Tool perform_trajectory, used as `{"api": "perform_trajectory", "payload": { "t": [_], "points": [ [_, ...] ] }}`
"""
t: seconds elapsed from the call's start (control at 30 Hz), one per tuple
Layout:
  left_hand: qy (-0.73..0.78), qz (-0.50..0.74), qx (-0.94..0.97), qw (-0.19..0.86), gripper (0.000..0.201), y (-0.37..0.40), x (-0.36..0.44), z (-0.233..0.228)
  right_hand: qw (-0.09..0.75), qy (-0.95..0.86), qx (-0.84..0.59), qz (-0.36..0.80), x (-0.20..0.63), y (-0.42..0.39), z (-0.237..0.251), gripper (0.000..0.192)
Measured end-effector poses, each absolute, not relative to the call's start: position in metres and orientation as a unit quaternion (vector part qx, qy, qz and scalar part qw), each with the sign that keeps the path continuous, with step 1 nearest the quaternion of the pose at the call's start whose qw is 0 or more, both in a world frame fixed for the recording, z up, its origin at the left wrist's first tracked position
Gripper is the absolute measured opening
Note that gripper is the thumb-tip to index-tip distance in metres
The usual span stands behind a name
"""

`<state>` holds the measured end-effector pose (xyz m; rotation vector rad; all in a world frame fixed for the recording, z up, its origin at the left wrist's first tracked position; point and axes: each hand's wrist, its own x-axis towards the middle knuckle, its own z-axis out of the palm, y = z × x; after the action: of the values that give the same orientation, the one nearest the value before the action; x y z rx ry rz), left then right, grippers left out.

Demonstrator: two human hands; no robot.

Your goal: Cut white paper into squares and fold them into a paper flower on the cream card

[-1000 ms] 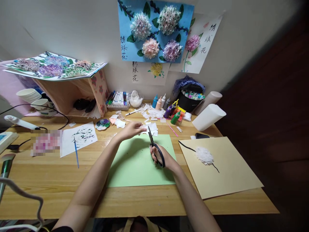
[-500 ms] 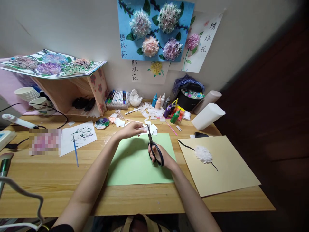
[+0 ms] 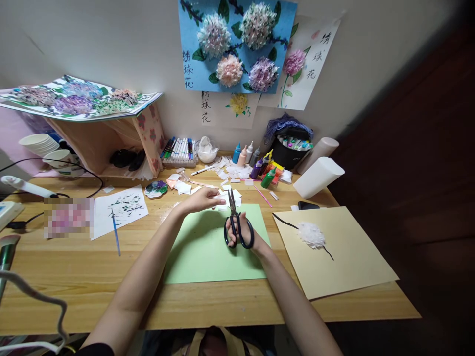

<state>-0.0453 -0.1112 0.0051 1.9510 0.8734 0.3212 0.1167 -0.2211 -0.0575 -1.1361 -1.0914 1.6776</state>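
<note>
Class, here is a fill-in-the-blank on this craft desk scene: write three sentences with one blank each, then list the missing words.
1. The right hand holds black ____.
2. The left hand pinches a small piece of white ____.
3. Under both hands lies a sheet coloured ____.

Missing words: scissors; paper; green.
</note>
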Motion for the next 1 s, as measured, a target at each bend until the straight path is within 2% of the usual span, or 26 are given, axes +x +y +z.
{"api": "perform_trajectory", "payload": {
  "t": [0.07, 0.23, 0.37, 0.43, 0.53, 0.63, 0.73, 0.8, 1.0],
  "points": [
    [0.341, 0.107, 0.801, 0.48, 0.042, -0.114, -0.042, 0.004, 0.43, -0.406, -0.441, 0.675, 0.115, -0.218, -0.057, 0.07],
    [0.312, 0.098, 0.809, 0.488, 0.041, -0.122, -0.032, 0.003, 0.528, -0.426, -0.477, 0.559, 0.115, -0.21, -0.059, 0.04],
    [0.349, 0.128, 0.753, 0.544, 0.039, -0.12, -0.032, -0.001, 0.586, -0.401, -0.509, 0.486, 0.121, -0.206, -0.058, 0.038],
    [0.368, 0.159, 0.722, 0.565, 0.038, -0.115, -0.033, -0.004, 0.596, -0.379, -0.515, 0.486, 0.125, -0.206, -0.056, 0.039],
    [0.426, 0.236, 0.677, 0.552, 0.038, -0.108, -0.036, -0.009, 0.558, -0.381, -0.483, 0.557, 0.129, -0.21, -0.051, 0.056],
    [0.489, 0.329, 0.627, 0.508, 0.039, -0.105, -0.037, -0.008, 0.466, -0.445, -0.441, 0.625, 0.129, -0.219, -0.047, 0.073],
    [0.502, 0.381, 0.599, 0.494, 0.04, -0.107, -0.037, -0.001, 0.392, -0.512, -0.429, 0.633, 0.125, -0.228, -0.045, 0.073],
    [0.494, 0.368, 0.603, 0.507, 0.04, -0.11, -0.036, 0.005, 0.371, -0.538, -0.43, 0.622, 0.122, -0.231, -0.045, 0.071],
    [0.461, 0.297, 0.629, 0.551, 0.04, -0.118, -0.031, 0.011, 0.386, -0.534, -0.442, 0.608, 0.118, -0.229, -0.046, 0.068]
  ]
}}
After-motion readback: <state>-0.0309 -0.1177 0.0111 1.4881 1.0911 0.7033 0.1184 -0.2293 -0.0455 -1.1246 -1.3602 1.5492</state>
